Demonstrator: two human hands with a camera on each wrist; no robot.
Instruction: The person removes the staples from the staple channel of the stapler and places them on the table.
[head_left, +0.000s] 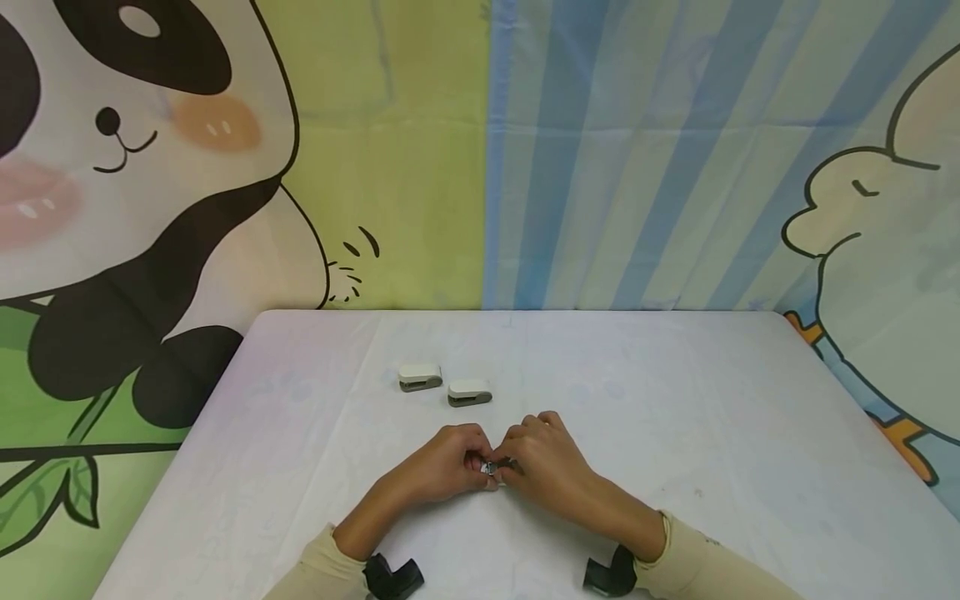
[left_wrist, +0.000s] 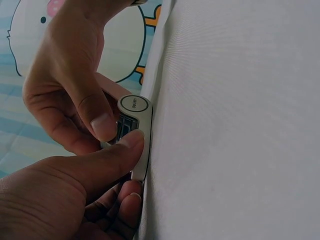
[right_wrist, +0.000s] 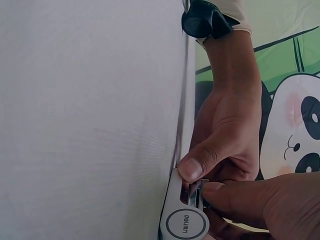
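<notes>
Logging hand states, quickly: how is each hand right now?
Left hand: closed, holding the white stapler.
Right hand: closed, holding the same stapler.

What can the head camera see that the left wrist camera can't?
Only the head view shows the panda and two white staplers lying on the white table.

Only the left wrist view shows the round badge with lettering on the held stapler.

Both show the left hand and right hand at that stapler, plus the table.
</notes>
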